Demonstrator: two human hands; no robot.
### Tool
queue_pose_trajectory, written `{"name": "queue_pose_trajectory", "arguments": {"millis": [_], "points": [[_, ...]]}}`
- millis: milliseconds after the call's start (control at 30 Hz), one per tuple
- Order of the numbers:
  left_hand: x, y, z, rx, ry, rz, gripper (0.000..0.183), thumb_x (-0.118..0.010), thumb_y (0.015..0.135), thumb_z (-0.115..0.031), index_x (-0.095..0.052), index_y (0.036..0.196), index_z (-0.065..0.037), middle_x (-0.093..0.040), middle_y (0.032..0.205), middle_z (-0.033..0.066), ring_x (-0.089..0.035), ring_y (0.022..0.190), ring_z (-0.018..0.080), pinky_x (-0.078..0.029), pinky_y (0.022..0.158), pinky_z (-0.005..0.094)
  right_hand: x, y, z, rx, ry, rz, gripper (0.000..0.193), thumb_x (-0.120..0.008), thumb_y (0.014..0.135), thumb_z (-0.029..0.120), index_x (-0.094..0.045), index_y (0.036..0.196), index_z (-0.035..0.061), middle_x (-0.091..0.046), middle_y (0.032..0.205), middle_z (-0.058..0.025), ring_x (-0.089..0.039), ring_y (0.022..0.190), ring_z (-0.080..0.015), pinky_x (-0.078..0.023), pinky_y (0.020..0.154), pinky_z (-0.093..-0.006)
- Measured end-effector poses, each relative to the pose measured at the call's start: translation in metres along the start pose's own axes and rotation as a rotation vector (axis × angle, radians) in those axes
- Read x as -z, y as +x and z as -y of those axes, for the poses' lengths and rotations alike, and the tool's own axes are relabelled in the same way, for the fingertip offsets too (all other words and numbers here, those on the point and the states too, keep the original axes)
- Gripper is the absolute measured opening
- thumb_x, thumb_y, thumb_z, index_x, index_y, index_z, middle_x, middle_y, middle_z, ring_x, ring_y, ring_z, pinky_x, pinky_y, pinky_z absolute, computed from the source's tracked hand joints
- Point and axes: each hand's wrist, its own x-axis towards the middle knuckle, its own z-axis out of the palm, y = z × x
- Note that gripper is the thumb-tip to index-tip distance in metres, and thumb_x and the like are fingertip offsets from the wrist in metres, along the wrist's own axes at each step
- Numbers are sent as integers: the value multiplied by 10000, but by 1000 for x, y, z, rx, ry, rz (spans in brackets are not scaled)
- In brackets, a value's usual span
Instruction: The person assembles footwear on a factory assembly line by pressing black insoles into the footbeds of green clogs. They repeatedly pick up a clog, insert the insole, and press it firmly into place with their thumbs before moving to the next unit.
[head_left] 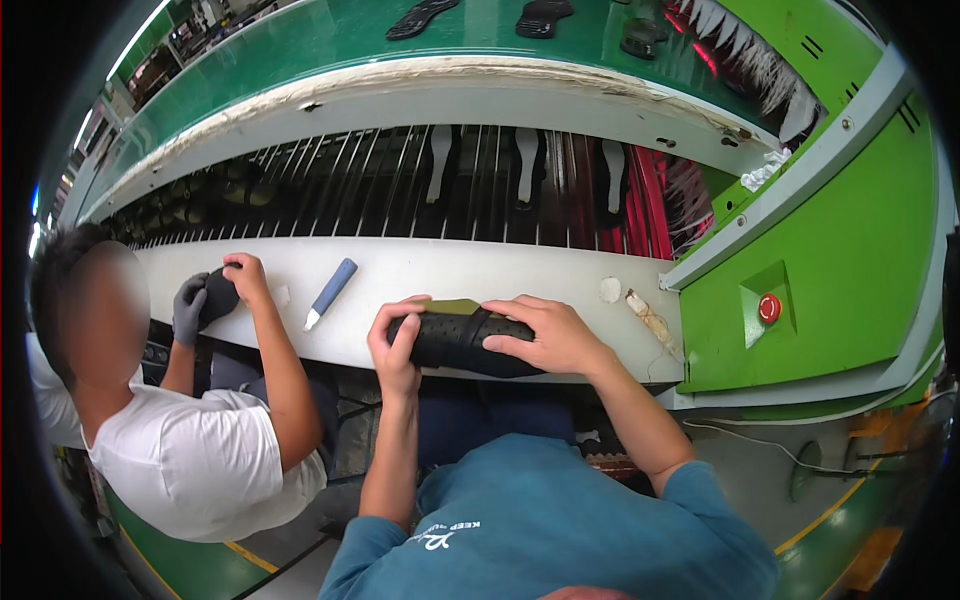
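Both my hands hold a black shoe (450, 342) sideways above the near edge of the white work ledge. Small holes dot its upper, and an olive-green part (450, 306) shows along its far side. My left hand (395, 345) is wrapped round the left end, thumb on the near side. At the right end my right hand (545, 335) grips it, with fingers over the top and the thumb along the side. A blue-handled tool (333, 290) with a pale tip lies on the ledge, left of my left hand.
To my left a co-worker holds a dark shoe piece (218, 298), one hand gloved grey. Beyond the white ledge (400, 262), several soles (527, 165) rest on metal rods. A thread-wrapped stick (648, 322) lies to the right, near a green machine (800, 320) with a red button (769, 308).
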Motion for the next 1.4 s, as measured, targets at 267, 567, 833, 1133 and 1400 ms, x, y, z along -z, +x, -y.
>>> {"name": "queue_pose_trajectory", "arguments": {"millis": [267,567,833,1133,1400], "points": [[-26,52,-167,-857,70,-293,486,-451,1014,-369,-588,1246,36,-608,1357,433,-663,1248,530,-494,1178,662,153,83,49,453,-9,-678,289,-847,990,122,-791,1262,42,-773,959,-72,-731,845,-143,-586,766,-301],[-63,238,-260,-1394,745,-363,351,-882,953,-123,-782,1267,-4,-602,1525,215,-592,1440,334,-530,1152,401,232,275,25,114,-889,-400,513,-629,1099,498,-651,1514,196,-615,1479,-213,-604,1329,-379,-483,1154,-498],[-149,92,-224,-1338,386,708,208,-788,870,-76,-787,1073,-33,-817,988,142,-796,763,278,-678,725,355,241,277,29,-22,-675,-117,512,-552,1110,510,-722,1441,158,-629,1505,-240,-617,1391,-418,-483,1196,-461],[-165,92,-175,-1114,228,843,237,-759,871,-144,-791,1084,-45,-770,972,129,-757,746,265,-634,652,373,226,268,33,102,-722,-456,305,-816,944,304,-661,969,43,-682,1022,-180,-707,1000,-388,-563,900,-481],[-196,260,72,-317,1206,741,580,-788,987,-481,-690,1421,-108,-747,1352,170,-725,1247,389,-575,1074,485,227,268,26,174,-798,-534,230,-714,912,215,-593,1001,41,-651,1016,-209,-675,992,-447,-534,867,-541]]}}
